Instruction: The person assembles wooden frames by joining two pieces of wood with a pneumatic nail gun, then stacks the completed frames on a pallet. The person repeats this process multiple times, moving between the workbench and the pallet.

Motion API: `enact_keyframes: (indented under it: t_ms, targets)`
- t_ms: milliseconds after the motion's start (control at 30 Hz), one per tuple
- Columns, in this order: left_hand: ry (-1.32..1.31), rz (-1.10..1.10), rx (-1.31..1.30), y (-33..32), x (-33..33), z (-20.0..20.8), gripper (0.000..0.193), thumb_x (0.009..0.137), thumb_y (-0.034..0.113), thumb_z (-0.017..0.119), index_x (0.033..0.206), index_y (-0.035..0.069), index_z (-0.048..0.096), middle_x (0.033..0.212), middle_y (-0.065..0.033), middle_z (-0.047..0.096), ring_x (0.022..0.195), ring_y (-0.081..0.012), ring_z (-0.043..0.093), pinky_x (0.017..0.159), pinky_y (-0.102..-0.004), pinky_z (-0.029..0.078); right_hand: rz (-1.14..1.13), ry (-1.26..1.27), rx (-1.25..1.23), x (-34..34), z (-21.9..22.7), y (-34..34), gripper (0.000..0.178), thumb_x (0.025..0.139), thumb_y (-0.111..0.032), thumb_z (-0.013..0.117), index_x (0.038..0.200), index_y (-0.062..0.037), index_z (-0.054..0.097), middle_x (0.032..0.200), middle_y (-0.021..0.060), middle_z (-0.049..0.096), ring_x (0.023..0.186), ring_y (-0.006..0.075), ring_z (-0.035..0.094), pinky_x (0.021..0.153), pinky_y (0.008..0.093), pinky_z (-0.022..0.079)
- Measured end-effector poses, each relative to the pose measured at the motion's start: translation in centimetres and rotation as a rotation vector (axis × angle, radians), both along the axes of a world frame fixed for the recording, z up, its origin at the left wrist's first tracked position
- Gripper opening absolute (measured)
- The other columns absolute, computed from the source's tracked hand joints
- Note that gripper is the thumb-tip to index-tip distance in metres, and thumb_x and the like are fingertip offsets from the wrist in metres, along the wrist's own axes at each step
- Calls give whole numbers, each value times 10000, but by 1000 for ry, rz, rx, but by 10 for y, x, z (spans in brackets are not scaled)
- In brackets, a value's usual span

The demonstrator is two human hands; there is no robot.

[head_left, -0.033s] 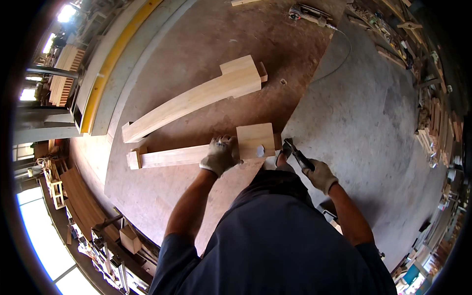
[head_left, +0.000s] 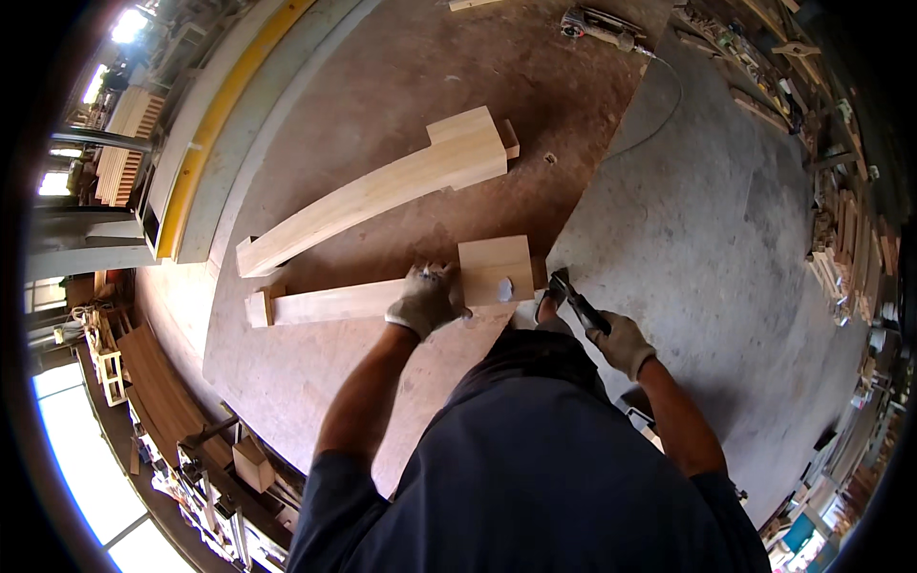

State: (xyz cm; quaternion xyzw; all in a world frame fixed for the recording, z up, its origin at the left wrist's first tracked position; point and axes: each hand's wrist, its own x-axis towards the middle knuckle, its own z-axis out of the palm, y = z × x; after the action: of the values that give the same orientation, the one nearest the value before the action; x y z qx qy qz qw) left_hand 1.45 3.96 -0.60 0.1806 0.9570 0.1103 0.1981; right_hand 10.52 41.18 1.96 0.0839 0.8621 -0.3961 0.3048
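My left hand [head_left: 426, 297], in a pale work glove, is closed round a pale wooden leg [head_left: 344, 303] lying across in front of me. It grips the leg just left of the square block [head_left: 480, 256] at its right end. A light grey round patch shows on the block's near side. My right hand [head_left: 621, 344], gloved too, is closed on the black handle of a hammer [head_left: 585, 307]. The dark hammer head points away from me, a little right of the block and apart from it. Beyond lies a second, curved wooden leg [head_left: 373, 199] with a wider right end.
A power tool [head_left: 602, 31] with a cord lies on the floor at the far right. Wood scraps [head_left: 845, 239] are piled along the right edge. A yellow-edged rail [head_left: 205, 124] runs along the left, and brown boards [head_left: 172, 387] lean at lower left.
My left hand and the near wooden leg have shifted very slightly left and away from me. The hammer and the far leg look unmoved.
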Motion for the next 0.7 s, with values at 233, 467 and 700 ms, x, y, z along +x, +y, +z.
enact_keyframes:
  t_ms: [233, 467, 700]
  targets:
    - [-555, 39, 160, -12, -72, 67, 443, 842, 439, 837, 1107, 92, 762, 1007, -107, 781, 977, -264, 731, 948, -405, 540, -116, -10, -31, 9, -2, 5, 380, 927, -197, 661, 1260, -15, 678, 1085, 232, 740, 1041, 370, 712, 930, 419, 540]
    - [-129, 88, 170, -25, -77, 27, 493, 911, 478, 733, 1215, 90, 751, 1206, -144, 745, 1130, -350, 688, 1046, -422, 492, -21, 275, 139, -23, 2, 2, 377, 924, -174, 670, 1261, -8, 655, 1124, 236, 711, 1068, 416, 673, 945, 469, 529]
    - [266, 14, 217, -24, -56, 12, 498, 829, 443, 795, 1155, 71, 747, 1130, -165, 746, 1066, -375, 681, 978, -470, 508, 284, 571, 453, -68, -11, 2, 537, 847, -67, 705, 1366, -44, 569, 1281, 194, 650, 1183, 392, 605, 1017, 481, 479]
